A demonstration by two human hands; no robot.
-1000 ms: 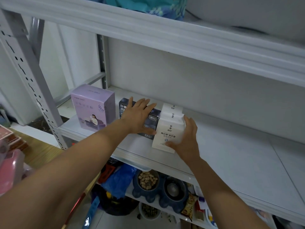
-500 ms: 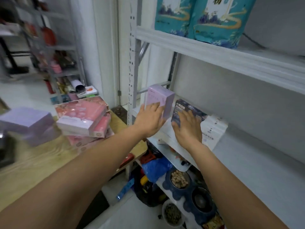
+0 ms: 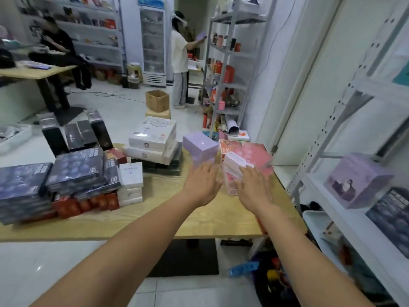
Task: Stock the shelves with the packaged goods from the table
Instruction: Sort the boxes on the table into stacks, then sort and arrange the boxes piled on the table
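2 boxes show on the shelf (image 3: 345, 220): a purple box (image 3: 356, 180) and a dark box (image 3: 389, 216). most stock waits on the table (image 3: 166, 196). your left hand (image 3: 202, 185) and right hand (image 3: 252, 189) reach with straight fingers, gripping nothing, toward the lavender box (image 3: 200, 147) and the pink stack (image 3: 250, 156).

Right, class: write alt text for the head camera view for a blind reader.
A person's left hand and right hand reach over a pale wooden table toward a lilac cardboard box and a stack of flat pink boxes. Further left stand stacks of dark blue boxes; a white metal shelf at right holds a second lilac box.
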